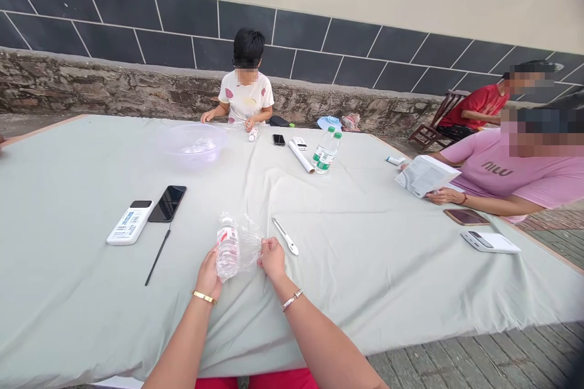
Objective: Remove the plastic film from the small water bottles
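Note:
A clear plastic bottle (227, 247) with a red and white label stands tilted over the near part of the table, wrapped in clear plastic film. My left hand (210, 275) is closed around its left side. To the right of the bottle, a loose flap of plastic film (249, 245) stretches out, and my right hand (272, 256) pinches its edge with bent fingers. Just beyond my right hand lies a white utility knife (285, 237), touched by neither hand.
A black phone (168, 203) and a white power bank (130, 223) lie left. Further back are a clear basin (194, 143), a white roll (301, 157) and two green-capped bottles (326, 152). One person (246, 94) sits opposite; another (497, 164) at right holds a white box (426, 175).

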{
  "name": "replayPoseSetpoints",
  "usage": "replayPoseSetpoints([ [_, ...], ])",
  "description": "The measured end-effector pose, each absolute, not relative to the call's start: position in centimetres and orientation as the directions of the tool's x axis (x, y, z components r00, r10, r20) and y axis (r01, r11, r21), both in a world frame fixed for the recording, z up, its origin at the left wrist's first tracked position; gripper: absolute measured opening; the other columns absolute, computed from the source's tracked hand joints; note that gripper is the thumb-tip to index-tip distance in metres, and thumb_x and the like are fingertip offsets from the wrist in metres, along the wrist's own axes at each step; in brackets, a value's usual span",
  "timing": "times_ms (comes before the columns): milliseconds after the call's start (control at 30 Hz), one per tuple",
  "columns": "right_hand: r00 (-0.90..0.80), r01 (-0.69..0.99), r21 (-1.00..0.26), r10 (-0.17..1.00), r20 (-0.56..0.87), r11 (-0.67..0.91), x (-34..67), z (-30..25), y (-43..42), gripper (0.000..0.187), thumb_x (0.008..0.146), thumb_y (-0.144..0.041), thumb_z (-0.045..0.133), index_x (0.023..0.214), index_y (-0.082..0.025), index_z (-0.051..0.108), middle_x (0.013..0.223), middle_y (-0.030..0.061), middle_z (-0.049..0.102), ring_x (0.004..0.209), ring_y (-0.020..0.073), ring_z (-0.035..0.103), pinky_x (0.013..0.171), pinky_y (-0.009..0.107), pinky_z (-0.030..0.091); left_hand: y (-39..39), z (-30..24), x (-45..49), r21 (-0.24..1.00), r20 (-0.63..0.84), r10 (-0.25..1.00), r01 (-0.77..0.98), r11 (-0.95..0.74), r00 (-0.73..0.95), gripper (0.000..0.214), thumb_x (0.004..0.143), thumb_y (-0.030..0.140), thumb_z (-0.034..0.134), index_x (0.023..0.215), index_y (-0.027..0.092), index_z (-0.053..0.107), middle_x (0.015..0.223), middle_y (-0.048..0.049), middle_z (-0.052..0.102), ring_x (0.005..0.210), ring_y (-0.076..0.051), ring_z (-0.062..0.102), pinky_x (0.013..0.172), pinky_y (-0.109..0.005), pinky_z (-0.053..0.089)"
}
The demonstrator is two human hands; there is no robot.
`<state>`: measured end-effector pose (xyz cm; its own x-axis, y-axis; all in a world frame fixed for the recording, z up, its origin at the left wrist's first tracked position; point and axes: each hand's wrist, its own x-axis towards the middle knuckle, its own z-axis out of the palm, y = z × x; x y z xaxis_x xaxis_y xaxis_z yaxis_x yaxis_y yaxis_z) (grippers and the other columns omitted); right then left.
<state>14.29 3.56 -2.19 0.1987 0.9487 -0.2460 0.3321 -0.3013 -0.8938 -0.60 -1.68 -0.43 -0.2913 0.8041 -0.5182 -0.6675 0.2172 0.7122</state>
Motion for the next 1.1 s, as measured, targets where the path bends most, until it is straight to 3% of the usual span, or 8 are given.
replayPoseSetpoints([
  [100,0.218,0.296,-0.901,0.941,-0.259,-0.317,14.5,-2.4,3.6,0.019,0.086,-0.034,0.038,0.069,-0.024,0.039,0.051,-0.0061,0.050,0.034,0.0113,0.044,0.037,0.023,0.033,-1.9,0.5,-1.1,0.619,-0.590,0.785,-0.729,0.292,-0.186,0.014,0.078,0.023,0.054,0.087,0.014,0.061,0.072,-0.0027,0.065,0.060,-0.013,0.063,0.058,-0.025,0.051],
  [233,0.221,0.282,-0.915,0.947,-0.232,-0.290,14.7,-2.6,3.3,0.021,0.083,-0.039,0.042,0.067,-0.024,0.040,0.048,-0.0061,0.049,0.037,0.0118,0.044,0.039,0.023,0.033,-1.5,1.6,-1.6,0.562,-0.636,0.769,-0.721,0.405,-0.064,0.029,0.085,0.039,0.050,0.095,0.014,0.061,0.069,-0.0042,0.065,0.057,-0.016,0.063,0.059,-0.032,0.055],
  [367,0.229,0.296,-0.921,0.955,-0.190,-0.254,15.0,-3.1,2.9,0.024,0.080,-0.043,0.047,0.066,-0.024,0.042,0.048,-0.0051,0.050,0.043,0.0132,0.046,0.043,0.023,0.032,-1.2,2.0,-2.1,0.609,-0.630,0.775,-0.642,0.465,-0.037,0.026,0.076,0.035,0.066,0.092,0.016,0.059,0.065,0.0003,0.061,0.053,-0.015,0.062,0.064,-0.034,0.055],
  [467,0.229,0.329,-0.917,0.961,-0.155,-0.226,15.1,-3.5,2.7,0.025,0.079,-0.044,0.048,0.064,-0.024,0.044,0.048,-0.0051,0.050,0.045,0.0134,0.046,0.044,0.023,0.030,-1.4,1.5,-2.7,0.730,-0.611,0.784,-0.461,0.504,-0.111,0.031,0.068,0.037,0.071,0.086,0.016,0.057,0.066,-0.0004,0.062,0.056,-0.017,0.062,0.061,-0.033,0.051],
  [600,0.215,0.423,-0.887,0.971,-0.101,-0.186,15.0,-3.8,2.6,0.024,0.081,-0.041,0.045,0.065,-0.023,0.043,0.049,-0.0054,0.049,0.046,0.0132,0.045,0.045,0.023,0.028,-1.6,0.4,-3.5,0.868,-0.463,0.847,0.059,0.493,-0.261,0.041,0.068,0.052,0.064,0.087,0.016,0.062,0.069,-0.0024,0.065,0.064,-0.019,0.062,0.060,-0.029,0.045],
  [800,0.177,0.434,-0.883,0.978,-0.113,-0.181,15.0,-3.5,2.3,0.024,0.083,-0.039,0.042,0.065,-0.024,0.039,0.049,-0.0053,0.048,0.047,0.0136,0.046,0.048,0.023,0.031,-2.1,1.0,-3.4,0.585,-0.232,0.920,0.710,0.392,-0.317,0.048,0.083,0.050,0.038,0.109,0.017,0.061,0.092,-0.0123,0.066,0.091,-0.029,0.061,0.075,-0.035,0.044],
  [900,0.178,0.429,-0.886,0.978,-0.107,-0.175,15.1,-3.3,2.2,0.024,0.083,-0.039,0.041,0.065,-0.024,0.039,0.050,-0.0051,0.047,0.048,0.0142,0.046,0.048,0.024,0.032,-2.6,1.6,-3.7,0.447,-0.142,0.917,0.803,0.395,-0.372,0.055,0.086,0.047,0.035,0.129,0.017,0.050,0.115,-0.0170,0.058,0.102,-0.032,0.057,0.077,-0.038,0.044],
  [1100,0.176,0.429,-0.891,0.981,-0.080,-0.150,15.2,-3.1,2.0,0.025,0.084,-0.042,0.041,0.067,-0.024,0.041,0.052,-0.0039,0.048,0.050,0.0150,0.047,0.049,0.024,0.033,-2.5,2.4,-4.2,0.547,-0.192,0.881,0.699,0.461,-0.432,0.046,0.090,0.033,0.030,0.126,0.017,0.052,0.120,-0.0141,0.060,0.104,-0.026,0.059,0.081,-0.034,0.044],
])
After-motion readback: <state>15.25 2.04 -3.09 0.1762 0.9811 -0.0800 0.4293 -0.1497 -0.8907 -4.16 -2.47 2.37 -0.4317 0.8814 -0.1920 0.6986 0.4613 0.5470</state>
